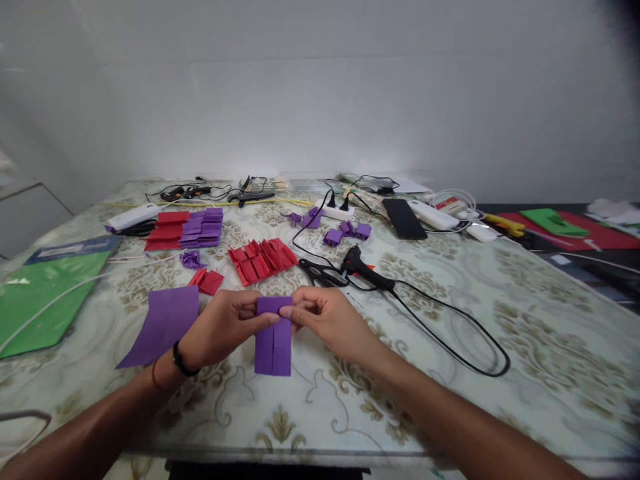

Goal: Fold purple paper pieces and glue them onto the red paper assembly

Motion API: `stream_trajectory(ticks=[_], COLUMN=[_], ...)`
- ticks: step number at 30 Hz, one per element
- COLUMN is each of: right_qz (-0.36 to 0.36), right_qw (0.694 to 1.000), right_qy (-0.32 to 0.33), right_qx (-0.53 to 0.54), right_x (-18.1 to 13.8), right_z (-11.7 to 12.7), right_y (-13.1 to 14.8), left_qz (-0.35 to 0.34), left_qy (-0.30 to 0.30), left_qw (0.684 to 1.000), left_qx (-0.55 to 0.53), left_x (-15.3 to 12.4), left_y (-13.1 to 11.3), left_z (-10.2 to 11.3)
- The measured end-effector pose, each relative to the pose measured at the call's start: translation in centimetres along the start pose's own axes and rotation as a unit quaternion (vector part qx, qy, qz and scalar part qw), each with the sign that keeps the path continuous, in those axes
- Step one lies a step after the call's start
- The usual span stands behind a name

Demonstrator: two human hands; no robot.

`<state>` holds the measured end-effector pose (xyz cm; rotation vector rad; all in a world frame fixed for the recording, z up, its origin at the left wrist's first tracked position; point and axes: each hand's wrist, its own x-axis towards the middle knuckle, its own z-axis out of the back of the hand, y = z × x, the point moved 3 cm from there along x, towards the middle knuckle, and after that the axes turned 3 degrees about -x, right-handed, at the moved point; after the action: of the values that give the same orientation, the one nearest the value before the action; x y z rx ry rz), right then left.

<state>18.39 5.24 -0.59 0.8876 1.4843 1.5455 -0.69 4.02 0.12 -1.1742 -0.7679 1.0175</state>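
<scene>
Between my two hands is a folded piece of purple paper (273, 350), held upright above the table with a slit running down its middle where two flaps meet. My left hand (227, 323) pinches its left edge, thumb lying across the front. From the other side my right hand (325, 320) grips the top right part, its thumb tip close to the left one. The fingers behind the paper are partly hidden. A flat purple sheet (167, 323) lies under and beside my left wrist. Just beyond my hands sit folded red paper pieces (263, 260) and a small red piece (207, 281).
A glue gun (367, 270) with a looping cord lies right of centre, beside black scissors (323, 272). Further back are a power strip (335, 210), a phone (404, 219) and purple folded pieces (203, 228). Green sheets (50, 300) cover the left side.
</scene>
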Motion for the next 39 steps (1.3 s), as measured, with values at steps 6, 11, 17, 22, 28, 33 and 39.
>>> stream_trajectory(ticks=[6, 11, 17, 22, 28, 33, 39], right_qz=[0.038, 0.126, 0.256, 0.253, 0.228, 0.169, 0.095], right_qw=[0.998, 0.99, 0.942, 0.938, 0.953, 0.963, 0.983], right_qy=[0.003, -0.014, 0.069, 0.093, 0.068, 0.043, 0.006], right_qx=[-0.05, -0.061, -0.205, -0.219, -0.188, -0.204, -0.155], right_x=[-0.3, -0.9, -1.1, -0.7, -0.8, -0.8, -0.8], right_z=[-0.2, 0.3, -0.1, -0.4, 0.2, 0.3, 0.2], right_y=[0.1, 1.2, 1.7, 0.9, 1.9, 2.0, 1.4], left_qz=[0.002, -0.005, 0.002, 0.017, -0.011, 0.003, -0.017], left_qy=[-0.006, -0.08, -0.11, -0.072, -0.054, -0.021, -0.011], left_qw=[0.999, 0.992, 0.978, 0.977, 0.986, 0.995, 0.999], left_qx=[-0.047, -0.102, -0.175, -0.198, -0.156, -0.094, -0.046], left_x=[0.1, 0.4, 0.6, 0.5, 0.3, 0.3, 0.1], left_y=[0.1, -0.1, -0.1, 0.0, -1.0, -1.1, -0.8], left_z=[-0.1, 0.8, 1.1, 0.7, 0.9, 0.5, 0.3])
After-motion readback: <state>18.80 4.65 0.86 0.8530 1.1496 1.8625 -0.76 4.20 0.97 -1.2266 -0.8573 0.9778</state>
